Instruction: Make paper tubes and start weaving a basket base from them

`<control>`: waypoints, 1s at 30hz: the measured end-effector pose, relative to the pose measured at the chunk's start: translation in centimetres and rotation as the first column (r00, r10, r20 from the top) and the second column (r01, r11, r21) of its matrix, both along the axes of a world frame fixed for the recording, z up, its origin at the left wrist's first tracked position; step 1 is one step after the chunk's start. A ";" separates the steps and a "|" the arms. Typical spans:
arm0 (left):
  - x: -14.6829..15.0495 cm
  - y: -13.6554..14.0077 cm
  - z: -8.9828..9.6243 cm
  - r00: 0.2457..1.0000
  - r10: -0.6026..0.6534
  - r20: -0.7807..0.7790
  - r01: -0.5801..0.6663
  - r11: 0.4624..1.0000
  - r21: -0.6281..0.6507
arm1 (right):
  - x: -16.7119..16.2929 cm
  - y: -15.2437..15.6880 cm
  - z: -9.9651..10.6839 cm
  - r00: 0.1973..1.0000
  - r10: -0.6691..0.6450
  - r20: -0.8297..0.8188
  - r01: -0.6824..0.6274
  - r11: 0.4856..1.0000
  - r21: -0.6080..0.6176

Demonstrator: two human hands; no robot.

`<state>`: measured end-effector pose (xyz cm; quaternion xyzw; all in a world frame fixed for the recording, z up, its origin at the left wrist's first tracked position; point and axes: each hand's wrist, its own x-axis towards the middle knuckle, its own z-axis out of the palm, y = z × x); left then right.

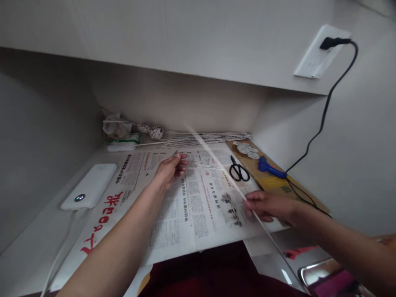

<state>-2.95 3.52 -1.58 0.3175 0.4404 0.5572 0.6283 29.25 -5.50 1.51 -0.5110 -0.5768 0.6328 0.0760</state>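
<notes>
A long, thin pale stick (227, 175) is pinched between the fingertips of my right hand (262, 205). It slants from the back wall down past the near right edge, and its far end is blurred. My left hand (173, 168) hovers over the newspaper (167, 231) with fingers curled together. Thin pale lines (207, 166) run rightward from near those fingers; whether the hand grips them I cannot tell. Black-handled scissors (239, 171) lie on the newspaper between the hands, nearer the right one.
Several thin sticks (210, 137) lie along the back wall, beside a patterned bundle (150, 130) and a plastic bag (116, 127). A white power bank (89, 185) is at left. On cardboard (297, 189) at right rests a blue glue gun (272, 168), its cord rising to a wall socket (321, 51).
</notes>
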 end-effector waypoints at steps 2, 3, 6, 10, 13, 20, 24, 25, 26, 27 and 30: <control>0.4 -0.2 -0.4 0.995 -0.059 -0.074 0.062 0.997 0.037 | 1.4 1.0 -0.3 0.962 -0.239 -0.133 0.242 0.970 0.003; 0.6 -0.3 -0.7 0.989 -0.084 -0.123 0.092 0.994 0.063 | 1.9 1.7 -0.3 0.928 -0.322 -0.187 0.326 0.945 -0.007; 1.3 -0.6 -1.5 0.940 -0.129 -0.316 0.174 0.978 0.118 | 2.7 4.3 -0.3 0.845 -0.480 -0.237 0.481 0.875 -0.059; 1.8 -1.0 -2.3 0.736 -0.123 -0.666 0.325 0.927 0.188 | 1.6 8.6 0.3 0.776 -0.582 -0.244 0.579 0.810 -0.091; 1.8 -1.2 -2.5 0.564 -0.049 -0.825 0.443 0.860 0.251 | -0.7 11.8 0.5 0.728 -0.620 -0.293 0.629 0.774 -0.077; 1.9 -1.1 -2.8 0.393 0.001 -0.920 0.579 0.777 0.248 | -8.1 18.8 1.7 0.799 -0.542 -0.260 0.561 0.828 -0.001; 2.0 -1.2 -2.8 0.396 0.001 -0.918 0.592 0.764 0.256 | -12.7 22.5 2.6 0.943 -0.333 -0.008 0.300 0.838 0.457; 1.9 -1.2 -2.8 0.395 0.002 -0.919 0.595 0.762 0.257 | -14.0 23.0 2.6 0.951 -0.304 0.048 0.232 0.809 0.540; 1.9 -1.3 -2.7 0.394 0.006 -0.919 0.598 0.758 0.261 | -15.3 23.3 2.3 0.957 -0.275 0.089 0.171 0.786 0.594; 1.9 -1.3 -2.7 0.393 0.012 -0.920 0.601 0.754 0.267 | -16.7 23.3 1.9 0.964 -0.239 0.118 0.115 0.772 0.625; 1.9 -1.3 -2.7 0.375 0.047 -0.926 0.608 0.742 0.284 | -20.7 21.8 0.4 0.976 -0.061 0.209 -0.103 0.718 0.689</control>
